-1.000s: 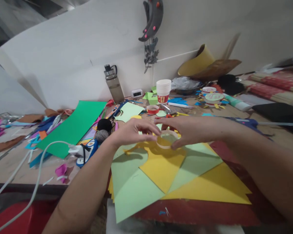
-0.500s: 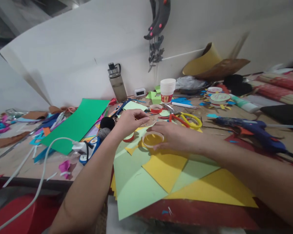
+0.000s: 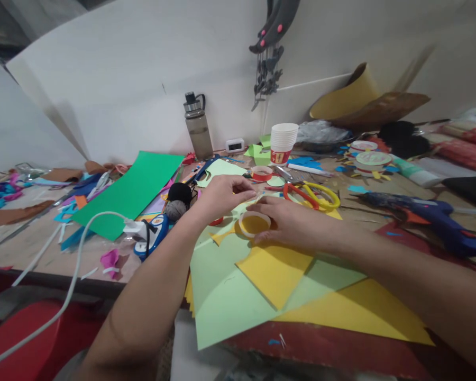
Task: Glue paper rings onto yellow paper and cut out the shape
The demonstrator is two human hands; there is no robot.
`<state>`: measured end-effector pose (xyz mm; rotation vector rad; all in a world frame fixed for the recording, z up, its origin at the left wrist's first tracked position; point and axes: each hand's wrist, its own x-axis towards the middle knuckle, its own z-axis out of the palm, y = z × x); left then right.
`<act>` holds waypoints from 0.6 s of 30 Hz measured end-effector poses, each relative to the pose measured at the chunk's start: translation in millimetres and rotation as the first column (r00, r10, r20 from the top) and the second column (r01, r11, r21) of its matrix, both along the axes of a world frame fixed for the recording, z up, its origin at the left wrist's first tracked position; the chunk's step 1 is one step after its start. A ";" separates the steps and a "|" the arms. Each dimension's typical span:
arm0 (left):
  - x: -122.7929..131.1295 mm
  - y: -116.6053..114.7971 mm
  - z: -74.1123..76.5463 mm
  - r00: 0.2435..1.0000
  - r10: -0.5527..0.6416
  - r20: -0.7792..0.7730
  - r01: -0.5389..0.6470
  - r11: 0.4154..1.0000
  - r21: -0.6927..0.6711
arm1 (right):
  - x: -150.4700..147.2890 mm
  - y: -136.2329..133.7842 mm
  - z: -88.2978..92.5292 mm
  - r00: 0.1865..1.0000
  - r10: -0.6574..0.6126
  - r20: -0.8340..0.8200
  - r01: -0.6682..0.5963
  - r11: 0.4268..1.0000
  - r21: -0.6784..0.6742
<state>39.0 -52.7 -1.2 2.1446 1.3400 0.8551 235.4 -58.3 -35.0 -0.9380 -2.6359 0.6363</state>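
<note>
Worktop (image 3: 88, 252), cluttered, extends under and well past both hands. On it, dark green sheet (image 3: 130, 190), well to the left of the left hand (image 3: 227, 193). Pale green sheet (image 3: 222, 296) spreads below both hands and toward the wearer. Larger yellow sheet (image 3: 360, 312) lies on the near side of the right hand (image 3: 289, 223), below that forearm.

Blue glue gun (image 3: 436, 217): well to the right of the right hand. Smaller yellow piece (image 3: 277, 272): on the pale green sheet, just on the near side of the right hand. Grey bottle (image 3: 200, 135): upright, beyond the left hand.

Left hand: fingers bent, thumb close to the fingertips; cannot tell whether anything is pinched there. Right hand: curled about the right side of the white ring (image 3: 241, 225), fingers at the far edge, thumb at the near edge, grasping it. Stack of paper cups (image 3: 283, 142): upright, beyond the right hand. Red and yellow handles (image 3: 336, 200): beyond the right hand and slightly right.

White ring: to the near side of the left fingertips, yellow visible through it. Cannot tell whether its underside touches the paper. Red-sided ring (image 3: 262, 178), smaller in view: beyond both hands.
</note>
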 end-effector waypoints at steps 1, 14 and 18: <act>-0.1 -0.1 0.0 1.000 0.000 -0.007 0.000 1.000 0.004 | -0.3 -0.5 0.0 1.000 -0.006 0.004 0.006 1.000 -0.001; -3.7 1.4 0.2 0.989 0.126 -0.078 -0.121 0.990 0.072 | 26.2 12.7 31.3 0.997 -0.081 -0.004 0.081 0.996 0.042; -1.2 3.0 -5.0 0.989 0.111 -0.096 -0.110 0.994 0.015 | 34.0 5.6 40.9 0.995 0.030 0.094 -0.026 0.999 -0.041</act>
